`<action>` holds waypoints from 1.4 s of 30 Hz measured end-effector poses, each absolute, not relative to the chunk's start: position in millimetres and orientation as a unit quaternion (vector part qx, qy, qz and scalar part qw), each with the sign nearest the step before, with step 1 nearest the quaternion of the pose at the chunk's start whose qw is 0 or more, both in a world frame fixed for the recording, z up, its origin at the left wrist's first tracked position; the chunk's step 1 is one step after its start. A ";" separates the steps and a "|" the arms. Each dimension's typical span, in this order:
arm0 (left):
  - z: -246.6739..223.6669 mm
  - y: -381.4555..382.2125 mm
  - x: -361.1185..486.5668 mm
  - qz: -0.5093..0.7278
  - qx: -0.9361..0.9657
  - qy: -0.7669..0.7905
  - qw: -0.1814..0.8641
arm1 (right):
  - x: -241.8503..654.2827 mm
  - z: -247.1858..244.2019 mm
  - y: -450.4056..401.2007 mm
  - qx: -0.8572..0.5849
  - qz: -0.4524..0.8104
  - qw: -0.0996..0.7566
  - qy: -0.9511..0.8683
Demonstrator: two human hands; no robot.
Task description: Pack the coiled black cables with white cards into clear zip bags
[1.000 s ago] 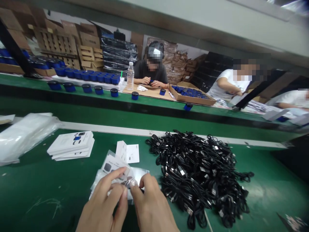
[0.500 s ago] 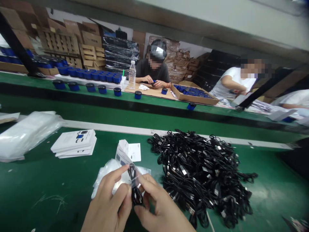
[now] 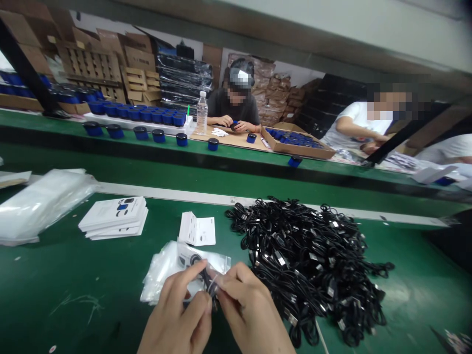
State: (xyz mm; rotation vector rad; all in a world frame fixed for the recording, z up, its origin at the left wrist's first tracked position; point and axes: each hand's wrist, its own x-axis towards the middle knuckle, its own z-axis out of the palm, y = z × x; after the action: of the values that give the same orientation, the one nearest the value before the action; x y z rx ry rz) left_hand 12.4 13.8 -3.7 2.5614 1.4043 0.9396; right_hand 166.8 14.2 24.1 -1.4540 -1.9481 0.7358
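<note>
Mostly hidden, the coiled black cable [image 3: 211, 285] is pinched between my left hand [image 3: 173, 307] and right hand [image 3: 250, 309] over a clear plastic bag [image 3: 162, 275], beside a heap of black cables [image 3: 309, 265].

1 left hand [image 3: 173, 312], 1 right hand [image 3: 250, 309], 1 clear plastic bag [image 3: 162, 275] under them, 1 folded card [image 3: 197, 232] and 1 leaflet stack [image 3: 113, 218] beyond, 1 black cable heap [image 3: 306, 265] rightward.
</note>
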 end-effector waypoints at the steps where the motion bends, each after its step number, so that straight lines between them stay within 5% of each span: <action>1: -4.0 13.6 12.9 0.309 0.832 0.460 0.039 | 167.0 23.7 14.0 -0.547 0.268 0.302 -0.733; 10: 7.5 16.5 8.7 0.326 0.807 0.484 0.089 | 169.5 20.3 11.8 -0.460 0.448 0.377 -0.668; 21: 1.9 5.3 20.5 0.359 0.803 0.462 0.111 | 153.6 1.8 5.0 -0.588 0.141 0.454 -0.654; 27: 1.4 9.5 11.3 0.340 0.833 0.424 0.098 | 157.3 9.4 17.3 -0.572 0.463 0.412 -0.537; 34: 27.2 31.8 -3.8 0.202 0.696 0.541 0.428 | 173.3 22.5 17.9 -0.446 0.629 0.452 -0.449; 42: 25.5 31.7 3.2 0.324 0.571 0.575 0.488 | 175.8 18.6 16.2 -0.547 0.494 0.454 -0.501</action>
State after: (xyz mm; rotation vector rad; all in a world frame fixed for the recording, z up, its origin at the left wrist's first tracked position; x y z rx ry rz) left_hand 3.2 31.7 25.5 1.3891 1.3970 0.7886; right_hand 175.8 16.2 18.6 -1.3493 -1.2371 1.2201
